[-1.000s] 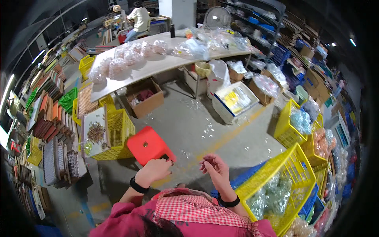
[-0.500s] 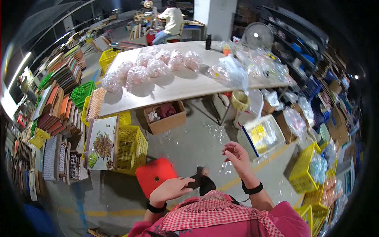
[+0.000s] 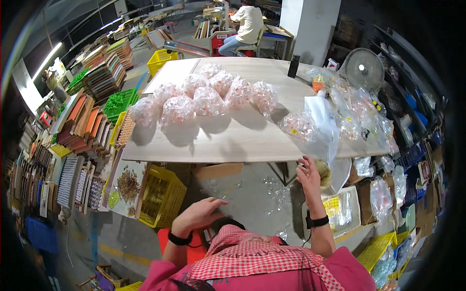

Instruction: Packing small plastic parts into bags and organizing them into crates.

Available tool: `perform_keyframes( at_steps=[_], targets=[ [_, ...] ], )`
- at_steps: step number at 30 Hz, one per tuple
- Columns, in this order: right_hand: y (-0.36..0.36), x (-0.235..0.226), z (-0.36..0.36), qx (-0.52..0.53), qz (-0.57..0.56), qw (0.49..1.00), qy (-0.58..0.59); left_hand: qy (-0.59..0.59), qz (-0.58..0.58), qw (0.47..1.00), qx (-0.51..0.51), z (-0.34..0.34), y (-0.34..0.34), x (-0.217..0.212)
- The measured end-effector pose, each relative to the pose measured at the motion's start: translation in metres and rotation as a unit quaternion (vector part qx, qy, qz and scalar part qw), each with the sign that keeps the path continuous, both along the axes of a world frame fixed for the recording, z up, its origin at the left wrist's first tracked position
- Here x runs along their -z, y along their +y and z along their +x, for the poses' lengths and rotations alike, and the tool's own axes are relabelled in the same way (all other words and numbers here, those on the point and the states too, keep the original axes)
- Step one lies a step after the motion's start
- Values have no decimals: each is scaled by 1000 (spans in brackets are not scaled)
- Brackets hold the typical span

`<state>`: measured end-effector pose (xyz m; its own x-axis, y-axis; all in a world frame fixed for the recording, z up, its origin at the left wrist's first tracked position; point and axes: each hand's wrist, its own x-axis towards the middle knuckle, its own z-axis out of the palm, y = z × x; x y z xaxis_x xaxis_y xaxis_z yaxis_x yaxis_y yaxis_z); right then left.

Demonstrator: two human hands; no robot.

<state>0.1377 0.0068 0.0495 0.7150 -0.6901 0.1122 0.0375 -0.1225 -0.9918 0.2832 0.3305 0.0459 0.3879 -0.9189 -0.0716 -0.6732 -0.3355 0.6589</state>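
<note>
My right hand is raised just in front of the table's near edge, fingers apart and holding nothing. Lower and to the left, my left hand reaches forward over the floor, fingers stretched out, also bare. Across the pale table sits a group of clear plastic bags filled with small pinkish-white pieces. Nearer my right hand lie another filled clear bag and a crumpled translucent white bag. Neither hand touches any of them.
A red stool is partly hidden below my left arm. At left stand a yellow crate and a board with small brown pieces. More bags, a fan and a black bottle are at right. A person sits beyond the table.
The table and its bags appear closer and lower in the view, and the red stool has slipped under my left arm. Both hands have moved toward the table, still holding nothing.
</note>
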Motion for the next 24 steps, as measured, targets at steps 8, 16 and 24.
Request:
perform_keyframes(
  at_steps=[8,16,24],
  targets=[
    [-137,38,187,10,-155,988,16,-103,-144,967,-184,222,-101,10],
    [-265,73,377,69,-243,955,158,-74,-161,894,-412,460,-212,132],
    [-333,136,490,113,-252,930,243,-224,-117,818,-517,466,-245,179]
  ],
)
